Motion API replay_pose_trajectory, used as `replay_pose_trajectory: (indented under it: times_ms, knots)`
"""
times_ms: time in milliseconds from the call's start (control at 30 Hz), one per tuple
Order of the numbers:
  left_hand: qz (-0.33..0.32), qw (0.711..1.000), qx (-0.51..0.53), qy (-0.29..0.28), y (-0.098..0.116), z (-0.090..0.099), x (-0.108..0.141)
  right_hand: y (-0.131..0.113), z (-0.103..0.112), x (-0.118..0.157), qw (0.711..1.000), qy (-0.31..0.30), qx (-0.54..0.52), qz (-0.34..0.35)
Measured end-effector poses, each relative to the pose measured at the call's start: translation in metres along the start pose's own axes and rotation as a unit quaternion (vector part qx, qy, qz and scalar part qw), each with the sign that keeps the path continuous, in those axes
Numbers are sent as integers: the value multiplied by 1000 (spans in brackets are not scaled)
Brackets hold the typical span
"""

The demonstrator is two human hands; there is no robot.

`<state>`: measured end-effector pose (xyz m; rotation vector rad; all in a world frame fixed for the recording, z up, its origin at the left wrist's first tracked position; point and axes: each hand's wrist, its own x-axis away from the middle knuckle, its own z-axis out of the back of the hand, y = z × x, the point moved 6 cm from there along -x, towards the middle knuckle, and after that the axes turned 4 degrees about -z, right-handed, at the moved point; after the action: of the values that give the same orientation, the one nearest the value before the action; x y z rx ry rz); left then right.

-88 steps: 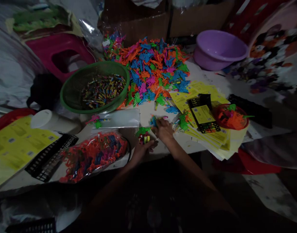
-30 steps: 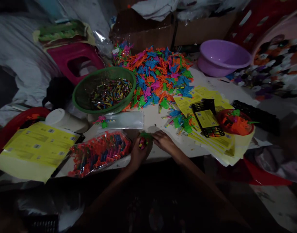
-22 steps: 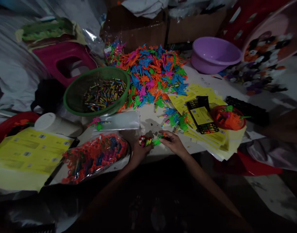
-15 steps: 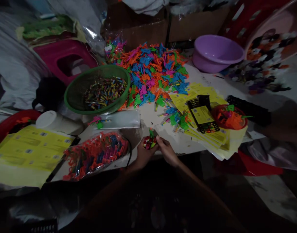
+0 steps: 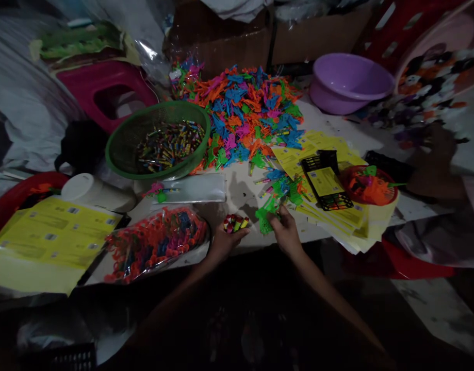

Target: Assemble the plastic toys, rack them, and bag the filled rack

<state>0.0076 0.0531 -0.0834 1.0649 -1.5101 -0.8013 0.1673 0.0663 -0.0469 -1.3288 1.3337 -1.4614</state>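
Observation:
Several small red and yellow tubes [image 5: 235, 223] are bunched in my left hand [image 5: 224, 243], above the table's front edge. To the right, my right hand [image 5: 287, 233] grips a bright green plastic piece [image 5: 265, 218] between thumb and fingers. The two hands are apart. Just beyond my right hand lies a small group of blue and green pieces [image 5: 286, 186] with striped tubes attached. A large heap of coloured plastic pieces [image 5: 240, 111] covers the back of the table.
A green basket [image 5: 118, 164] of striped tubes stands left, behind a bag of orange pieces [image 5: 155, 245]. Yellow sheets [image 5: 47, 242] lie at left. A black tray [image 5: 325, 181], red basket [image 5: 393, 196] and purple basin [image 5: 337, 98] are right. Another person's hand [image 5: 440, 154] reaches in.
My right hand has moved right, away from my left hand, with the green piece in its fingers. At the right, the other person's hand has reached further in, towards the dark and white items.

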Motion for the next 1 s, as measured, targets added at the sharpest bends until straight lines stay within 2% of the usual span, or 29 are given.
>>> replay_pose_trajectory:
  times_ms: [100,267,433,533,700,867,1000]
  knots:
    - [-10,1000,3,0,3,-3,2,-4,-13,9,999,-44,15,-25]
    - [-44,999,-20,8,9,-5,6,4,-17,13,997,-38,19,-60]
    - [-63,997,-46,13,7,-3,3,-5,-12,17,997,-16,69,-22]
    - [-62,997,-56,1,6,-4,1,-5,-13,17,997,-13,64,-27]
    - [-47,995,-74,-39,7,-7,4,5,-15,17,997,4,77,-14]
    - [-48,995,-76,-47,16,-11,10,19,-18,20,993,19,109,36]
    - [-54,993,-86,-54,24,-16,11,15,-4,2,983,-12,179,42]
